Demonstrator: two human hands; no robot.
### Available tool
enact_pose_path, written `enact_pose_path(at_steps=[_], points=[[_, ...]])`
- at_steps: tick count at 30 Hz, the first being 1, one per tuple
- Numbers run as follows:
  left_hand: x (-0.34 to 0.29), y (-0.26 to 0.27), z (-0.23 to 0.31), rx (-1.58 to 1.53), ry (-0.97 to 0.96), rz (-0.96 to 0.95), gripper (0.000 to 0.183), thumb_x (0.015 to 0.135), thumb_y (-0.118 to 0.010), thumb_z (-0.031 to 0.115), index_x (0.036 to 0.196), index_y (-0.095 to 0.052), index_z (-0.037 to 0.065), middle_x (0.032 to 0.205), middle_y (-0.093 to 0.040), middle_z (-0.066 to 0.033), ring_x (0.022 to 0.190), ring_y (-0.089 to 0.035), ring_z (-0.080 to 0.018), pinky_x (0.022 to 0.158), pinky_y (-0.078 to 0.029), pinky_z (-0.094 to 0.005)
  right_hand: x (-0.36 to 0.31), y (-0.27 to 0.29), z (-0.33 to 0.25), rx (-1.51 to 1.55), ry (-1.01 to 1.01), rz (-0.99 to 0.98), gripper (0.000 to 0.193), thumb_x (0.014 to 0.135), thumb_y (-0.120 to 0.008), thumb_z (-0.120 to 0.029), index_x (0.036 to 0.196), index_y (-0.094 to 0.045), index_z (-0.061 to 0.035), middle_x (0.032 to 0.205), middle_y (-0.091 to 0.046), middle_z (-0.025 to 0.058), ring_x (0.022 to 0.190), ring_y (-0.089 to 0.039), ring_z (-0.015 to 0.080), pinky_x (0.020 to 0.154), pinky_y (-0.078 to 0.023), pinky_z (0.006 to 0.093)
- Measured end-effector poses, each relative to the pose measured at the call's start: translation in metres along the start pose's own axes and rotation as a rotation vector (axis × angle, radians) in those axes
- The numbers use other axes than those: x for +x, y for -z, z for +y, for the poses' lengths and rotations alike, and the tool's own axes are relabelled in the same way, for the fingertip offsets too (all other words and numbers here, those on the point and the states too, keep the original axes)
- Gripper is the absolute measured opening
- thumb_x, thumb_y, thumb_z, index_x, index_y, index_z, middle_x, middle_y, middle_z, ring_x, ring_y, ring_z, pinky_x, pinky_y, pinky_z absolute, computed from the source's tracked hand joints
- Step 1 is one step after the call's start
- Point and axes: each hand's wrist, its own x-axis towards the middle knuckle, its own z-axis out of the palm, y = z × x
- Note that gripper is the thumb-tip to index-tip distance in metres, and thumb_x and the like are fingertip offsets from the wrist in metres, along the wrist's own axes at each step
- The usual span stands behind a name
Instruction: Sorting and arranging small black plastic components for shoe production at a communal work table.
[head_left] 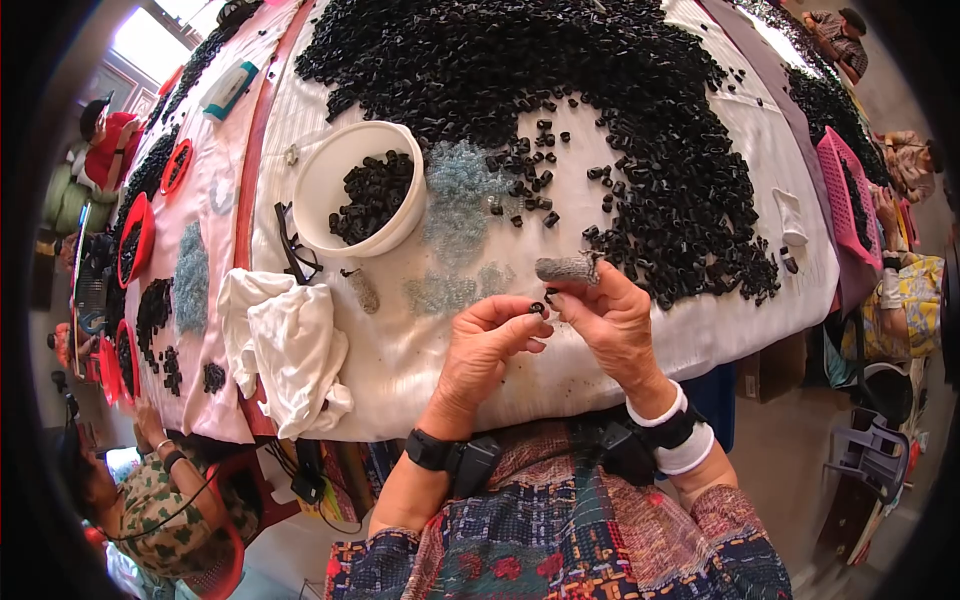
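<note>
My left hand (480,350) pinches a small black ring-like part (537,308) between thumb and fingertips. Close beside it, my right hand (612,320) has thumb and finger closed on a tiny dark piece (550,295), too small to name. A grey knitted finger sleeve (567,269) covers one right finger. Just beyond my hands lie scattered clear bluish pieces (455,290), with a thicker heap of them (460,200) behind. Loose black cylindrical parts (535,165) are strewn to the right of that heap. A white bowl (308,190) holds more black parts.
A huge pile of black parts (500,60) spreads over the far table. Left are a crumpled white cloth (285,345), dark-framed glasses (296,245) and another grey finger sleeve (362,291). A white tube (790,218) and pink basket (842,190) sit right. Several people work at neighbouring tables.
</note>
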Motion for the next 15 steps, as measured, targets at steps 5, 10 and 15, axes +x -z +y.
enact_pose_path(at_steps=[5, 10, 15], points=[[-0.003, -0.004, 0.001, 0.027, -0.009, 0.018, 0.018, 0.082, -0.066, 0.005, 0.099, -0.063, -0.001, 0.088, -0.067, -0.0093, 0.077, -0.066, -0.0160, 0.064, -0.055, -0.0255, -0.002, -0.003, -0.003, -0.035, 0.072, 0.037, 0.028, 0.081, -0.059, 0.006, 0.108, -0.060, -0.0010, 0.097, -0.065, 0.0058, 0.087, -0.062, 0.0107, 0.072, -0.053, 0.0237], [-0.003, -0.006, 0.001, 0.075, -0.040, 0.025, 0.019, 0.082, -0.067, 0.006, 0.099, -0.063, -0.002, 0.087, -0.067, -0.0092, 0.075, -0.066, -0.0152, 0.064, -0.055, -0.0250, -0.003, -0.001, 0.008, -0.186, 0.204, 0.073, 0.028, 0.079, -0.063, 0.004, 0.105, -0.062, -0.0038, 0.090, -0.068, 0.0063, 0.080, -0.064, 0.0111, 0.069, -0.052, 0.0240], [-0.004, -0.008, 0.003, 0.109, -0.047, 0.018, 0.019, 0.082, -0.067, 0.006, 0.098, -0.064, -0.002, 0.086, -0.067, -0.0087, 0.075, -0.066, -0.0149, 0.064, -0.055, -0.0252, -0.003, -0.003, 0.010, -0.236, 0.251, 0.104, 0.025, 0.077, -0.065, 0.002, 0.101, -0.064, -0.0055, 0.085, -0.069, 0.0063, 0.075, -0.065, 0.0119, 0.067, -0.051, 0.0244]])
